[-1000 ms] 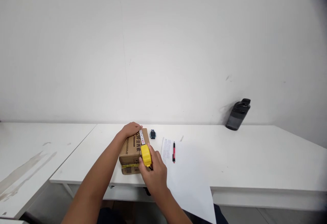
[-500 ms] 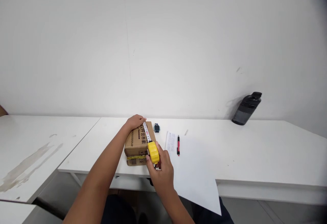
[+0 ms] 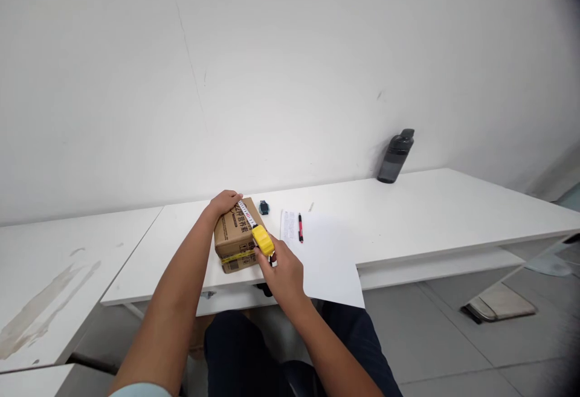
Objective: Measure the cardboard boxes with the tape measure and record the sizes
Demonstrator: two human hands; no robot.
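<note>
The right hand [image 3: 284,267] has its thumb and fingers wrapped around a yellow tape measure [image 3: 263,240], gripping it at the box's near right edge. The left hand [image 3: 225,202] sits at eleven o'clock on the box, its fingers over the far edge by the blade's end; whether they pinch the blade or merely press it, I cannot tell. Between the hands, the white blade [image 3: 247,214] is already drawn out across the cardboard box [image 3: 231,235], which rests on the table [image 3: 408,216]. By my judgement, this measurement is laid out but not finished: the blade isn't back in its case. A watch [image 3: 263,207] lies between one and two o'clock of the box. At three o'clock, the pen [image 3: 300,228] lies unheld; paper [image 3: 333,273] spreads at four.
</note>
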